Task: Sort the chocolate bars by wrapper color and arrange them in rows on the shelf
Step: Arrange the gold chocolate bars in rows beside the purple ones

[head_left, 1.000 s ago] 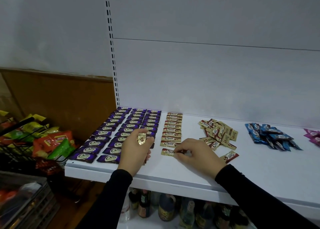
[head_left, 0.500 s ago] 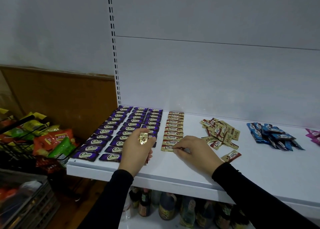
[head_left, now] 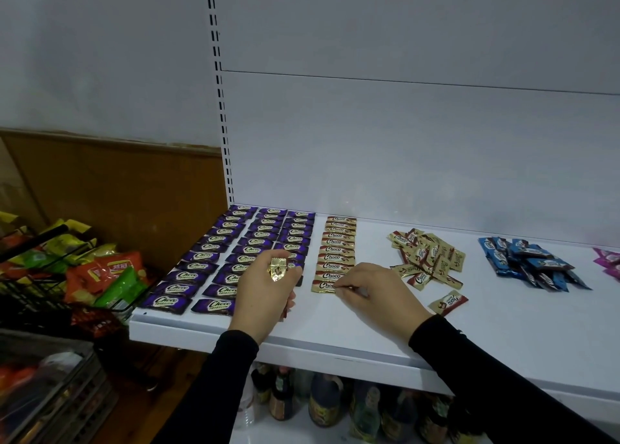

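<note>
Purple bars (head_left: 235,255): laid flat in three neat rows at the left end of the shelf (head_left: 335,329), running from back wall to front edge; judged finished.
Gold row (head_left: 337,252): one single-file row just right of the purple rows, reaching from the back wall about two-thirds of the way forward; judged in progress.
Right hand (head_left: 375,292): fingertips pinch the right end of the front gold bar (head_left: 323,286), which lies flat on the shelf at the near end of the gold row.
Left hand (head_left: 265,289): fingers curled around a small bunch of gold bars (head_left: 277,269), held upright above the front of the purple rows; how many it holds cannot be told.
Gold pile (head_left: 427,259): loose, overlapping heap right of the gold row, apart from it; one stray gold bar (head_left: 448,302) lies nearer the front. Judged still to be laid out.
Blue pile (head_left: 533,262): unsorted heap farther right, well apart from the gold pile; not yet in rows.
Pink bars (head_left: 609,264): a few at the right frame edge, mostly cut off.
Progress: roughly one colour done, one under way, at least two untouched.
Surface: white metal shelf with a white back panel (head_left: 402,141) and a slotted upright (head_left: 219,91).
Room: wire basket of snack packets (head_left: 84,276) to the left against a brown wall (head_left: 117,192); bottles (head_left: 325,403) on the level below.
</note>
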`<move>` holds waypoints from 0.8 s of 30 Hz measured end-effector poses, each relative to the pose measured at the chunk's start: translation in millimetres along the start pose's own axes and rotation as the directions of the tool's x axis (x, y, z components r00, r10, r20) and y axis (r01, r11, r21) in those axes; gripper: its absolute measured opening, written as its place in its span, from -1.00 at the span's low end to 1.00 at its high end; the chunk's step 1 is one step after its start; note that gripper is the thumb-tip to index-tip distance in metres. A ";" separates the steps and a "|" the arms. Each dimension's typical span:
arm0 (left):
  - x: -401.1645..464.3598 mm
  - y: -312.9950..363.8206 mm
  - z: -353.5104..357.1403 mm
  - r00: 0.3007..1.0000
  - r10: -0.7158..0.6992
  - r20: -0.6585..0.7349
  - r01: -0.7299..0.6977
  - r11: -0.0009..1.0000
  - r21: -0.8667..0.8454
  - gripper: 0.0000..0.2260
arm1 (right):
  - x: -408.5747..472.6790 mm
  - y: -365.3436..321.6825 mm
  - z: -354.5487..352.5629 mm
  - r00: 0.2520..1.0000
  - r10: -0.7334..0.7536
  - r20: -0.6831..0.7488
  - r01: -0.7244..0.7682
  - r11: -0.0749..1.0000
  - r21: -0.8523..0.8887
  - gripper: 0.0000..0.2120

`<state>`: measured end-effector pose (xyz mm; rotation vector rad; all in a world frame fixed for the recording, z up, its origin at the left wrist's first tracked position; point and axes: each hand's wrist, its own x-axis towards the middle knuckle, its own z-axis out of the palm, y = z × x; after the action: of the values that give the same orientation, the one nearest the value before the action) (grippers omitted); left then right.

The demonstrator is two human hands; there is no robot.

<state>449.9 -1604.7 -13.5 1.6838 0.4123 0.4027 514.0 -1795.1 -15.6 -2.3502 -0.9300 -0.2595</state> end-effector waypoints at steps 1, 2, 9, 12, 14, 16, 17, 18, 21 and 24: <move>0.0 -0.1 0.2 1.000 0.000 0.000 0.000 1.000 0.002 -0.79 | 0.2 0.0 0.1 1.000 0.003 0.001 -0.003 1.000 0.002 -0.87; 0.1 -0.1 0.5 1.000 0.001 0.000 -0.001 1.000 0.005 -0.79 | 0.2 -0.2 0.1 1.000 0.008 0.002 -0.008 1.000 0.006 -0.87; -0.7 2.2 0.2 1.000 -0.016 0.001 0.016 0.999 0.029 -0.79 | -2.1 -0.8 -3.6 0.998 0.057 -0.027 -0.055 0.995 0.086 -0.88; -2.1 6.0 0.2 0.999 -0.040 0.008 0.040 0.999 -0.008 -0.82 | -3.0 1.6 -9.4 0.991 0.121 -0.060 -0.111 0.983 0.147 -0.87; -6.1 10.3 1.3 0.997 -0.074 0.032 0.076 0.995 -0.069 -0.83 | -6.2 -1.1 -13.4 0.985 0.158 -0.065 -0.142 0.969 0.201 -0.88; -14.0 14.1 5.6 0.991 -0.103 0.080 0.116 0.979 -0.170 -0.85 | -10.3 -7.6 -15.4 0.980 0.194 -0.048 -0.171 0.937 0.304 -0.89; -18.7 15.7 9.2 0.990 -0.108 0.095 0.126 0.969 -0.215 -0.85 | -12.9 -12.0 -15.4 0.977 0.212 -0.026 -0.188 0.912 0.364 -0.89; -23.1 16.6 13.2 0.989 -0.110 0.101 0.133 0.956 -0.261 -0.85 | -15.4 -16.3 -14.4 0.975 0.224 0.005 -0.205 0.884 0.420 -0.88; -32.3 18.5 26.2 0.983 -0.127 0.131 0.170 0.893 -0.416 -0.80 | -23.2 -26.6 -9.7 0.969 0.226 0.102 -0.246 0.831 0.500 -0.86; -37.6 19.4 33.7 0.985 -0.123 0.120 0.163 0.883 -0.440 -0.80 | -28.3 -30.3 -11.0 0.951 0.270 0.152 -0.309 0.802 0.512 -0.73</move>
<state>434.3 -1654.8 -0.4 1.2059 0.3440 0.2852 473.0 -1799.9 -3.7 -1.9447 -0.5603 0.1926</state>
